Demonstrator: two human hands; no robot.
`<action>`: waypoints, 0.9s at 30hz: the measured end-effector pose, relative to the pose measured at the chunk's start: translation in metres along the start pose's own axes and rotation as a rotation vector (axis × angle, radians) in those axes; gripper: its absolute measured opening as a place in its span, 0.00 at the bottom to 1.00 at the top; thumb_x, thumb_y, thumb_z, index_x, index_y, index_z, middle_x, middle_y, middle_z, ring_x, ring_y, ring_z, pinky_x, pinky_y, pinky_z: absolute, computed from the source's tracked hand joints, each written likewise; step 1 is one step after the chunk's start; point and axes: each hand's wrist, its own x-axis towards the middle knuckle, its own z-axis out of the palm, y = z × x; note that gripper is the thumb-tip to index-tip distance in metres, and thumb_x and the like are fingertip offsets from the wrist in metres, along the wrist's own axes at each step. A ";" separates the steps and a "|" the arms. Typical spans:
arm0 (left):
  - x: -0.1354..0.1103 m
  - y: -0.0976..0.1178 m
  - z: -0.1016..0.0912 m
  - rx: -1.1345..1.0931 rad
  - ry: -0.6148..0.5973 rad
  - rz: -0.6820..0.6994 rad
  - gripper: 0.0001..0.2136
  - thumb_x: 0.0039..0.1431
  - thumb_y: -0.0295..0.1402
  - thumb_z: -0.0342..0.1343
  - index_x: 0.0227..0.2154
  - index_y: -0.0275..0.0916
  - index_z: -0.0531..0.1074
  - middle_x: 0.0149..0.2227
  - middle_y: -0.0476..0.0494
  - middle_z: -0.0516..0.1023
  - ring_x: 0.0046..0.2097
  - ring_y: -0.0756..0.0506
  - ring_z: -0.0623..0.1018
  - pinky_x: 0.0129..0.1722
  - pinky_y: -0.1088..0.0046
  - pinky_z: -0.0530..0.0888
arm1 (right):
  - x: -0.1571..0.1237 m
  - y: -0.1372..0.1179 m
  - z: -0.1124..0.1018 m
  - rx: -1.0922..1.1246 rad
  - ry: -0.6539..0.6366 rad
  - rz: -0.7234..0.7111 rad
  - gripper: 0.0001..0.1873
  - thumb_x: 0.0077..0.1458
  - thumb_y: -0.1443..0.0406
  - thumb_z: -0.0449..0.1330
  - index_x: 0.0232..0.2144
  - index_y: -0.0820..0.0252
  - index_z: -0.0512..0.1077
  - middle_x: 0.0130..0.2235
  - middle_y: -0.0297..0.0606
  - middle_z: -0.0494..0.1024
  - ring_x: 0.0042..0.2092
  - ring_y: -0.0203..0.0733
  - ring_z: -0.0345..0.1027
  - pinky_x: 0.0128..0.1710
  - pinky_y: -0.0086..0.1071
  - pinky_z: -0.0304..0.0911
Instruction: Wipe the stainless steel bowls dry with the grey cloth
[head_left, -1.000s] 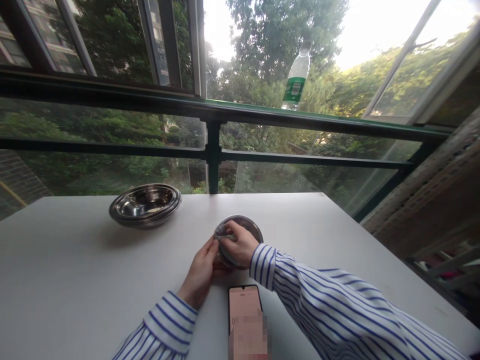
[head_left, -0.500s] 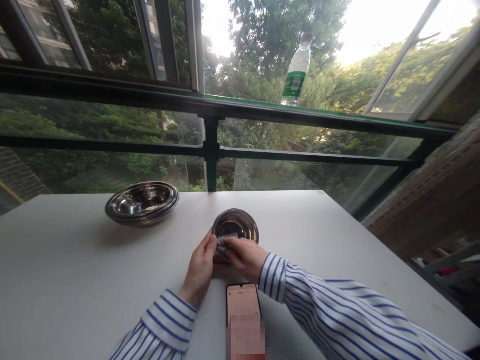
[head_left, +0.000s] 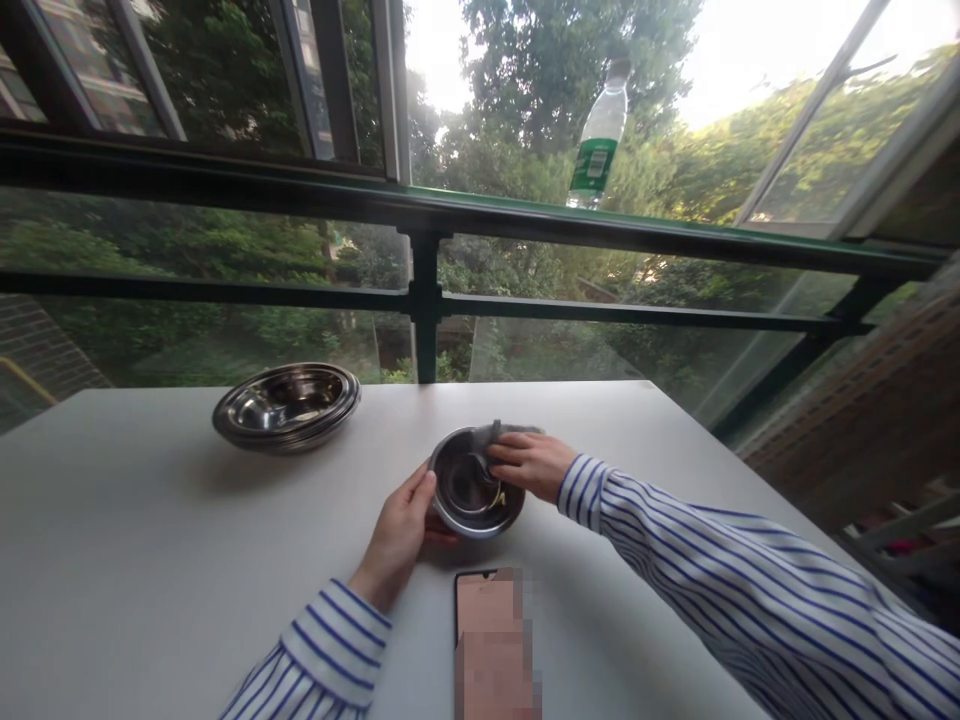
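A small shiny metal bowl (head_left: 466, 487) is tilted toward me over the white table. My left hand (head_left: 401, 530) grips its left side, the thumb at the rim and the other fingers underneath. At the bowl's upper right, my right hand (head_left: 534, 464) presses a grey cloth (head_left: 491, 436) against the rim and inner wall. Part of the cloth sticks out above and behind the right fingers. Just below the bowl lies a phone (head_left: 487, 620) with a lit screen, partly blurred out.
Several nested metal bowls (head_left: 289, 410) stand at the back left of the white table (head_left: 187, 560). Behind the table runs a dark green railing (head_left: 426, 300) with glass panes. A clear plastic bottle with a green label (head_left: 598, 160) stands on the top rail.
My right hand has moved the cloth from the bowl's near left part to its upper right rim. The bowl now faces me more. My left hand keeps its hold.
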 end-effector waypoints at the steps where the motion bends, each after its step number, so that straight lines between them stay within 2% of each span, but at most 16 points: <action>1: 0.000 0.000 -0.001 0.002 -0.006 -0.016 0.22 0.57 0.33 0.49 0.55 0.39 0.61 0.28 0.44 0.79 0.18 0.49 0.73 0.16 0.73 0.72 | 0.007 0.004 -0.001 -0.005 0.004 -0.022 0.12 0.58 0.71 0.49 0.38 0.61 0.72 0.50 0.44 0.70 0.52 0.45 0.58 0.49 0.39 0.58; 5: 0.000 0.001 -0.006 0.013 -0.014 -0.038 0.22 0.57 0.33 0.49 0.56 0.38 0.60 0.26 0.44 0.78 0.18 0.48 0.74 0.16 0.73 0.72 | 0.028 0.012 0.001 0.007 0.012 -0.076 0.12 0.58 0.69 0.50 0.40 0.60 0.72 0.50 0.41 0.70 0.53 0.43 0.57 0.50 0.37 0.58; 9: 0.001 0.003 -0.010 0.015 0.026 -0.006 0.21 0.56 0.32 0.49 0.54 0.37 0.61 0.27 0.44 0.78 0.20 0.47 0.74 0.16 0.72 0.73 | 0.014 0.008 0.005 0.043 0.029 -0.030 0.14 0.55 0.71 0.51 0.42 0.62 0.71 0.45 0.45 0.73 0.47 0.43 0.62 0.46 0.37 0.62; 14: 0.002 0.001 -0.007 -0.004 0.065 0.020 0.20 0.56 0.33 0.50 0.52 0.37 0.63 0.31 0.43 0.78 0.21 0.46 0.75 0.17 0.70 0.73 | -0.014 -0.031 0.008 0.116 0.081 0.039 0.15 0.53 0.72 0.51 0.44 0.67 0.69 0.42 0.47 0.74 0.41 0.40 0.65 0.44 0.33 0.63; 17: 0.000 0.000 -0.004 -0.027 0.074 0.008 0.19 0.56 0.34 0.50 0.51 0.37 0.64 0.31 0.42 0.78 0.23 0.47 0.75 0.18 0.71 0.72 | -0.012 -0.062 0.009 0.293 0.191 0.113 0.16 0.55 0.71 0.50 0.46 0.66 0.67 0.41 0.45 0.74 0.40 0.41 0.65 0.41 0.34 0.65; 20: -0.002 -0.001 -0.002 -0.080 0.072 -0.010 0.17 0.57 0.35 0.48 0.49 0.38 0.65 0.33 0.43 0.78 0.25 0.47 0.75 0.20 0.73 0.72 | -0.001 -0.080 0.010 0.400 0.271 0.155 0.15 0.55 0.72 0.51 0.45 0.63 0.68 0.41 0.45 0.74 0.40 0.42 0.66 0.41 0.35 0.65; 23: -0.005 -0.001 -0.002 -0.110 0.038 -0.043 0.17 0.58 0.36 0.47 0.49 0.39 0.65 0.35 0.42 0.78 0.27 0.47 0.76 0.23 0.72 0.73 | 0.010 -0.078 0.012 0.490 0.340 0.300 0.15 0.52 0.72 0.53 0.42 0.61 0.71 0.40 0.42 0.76 0.40 0.41 0.68 0.41 0.33 0.66; 27: -0.005 0.000 -0.001 -0.099 -0.001 -0.094 0.18 0.58 0.37 0.46 0.51 0.40 0.63 0.35 0.41 0.77 0.27 0.46 0.76 0.23 0.70 0.73 | 0.027 -0.053 0.012 0.483 0.379 0.554 0.16 0.52 0.71 0.51 0.44 0.62 0.70 0.43 0.44 0.75 0.44 0.42 0.69 0.46 0.35 0.64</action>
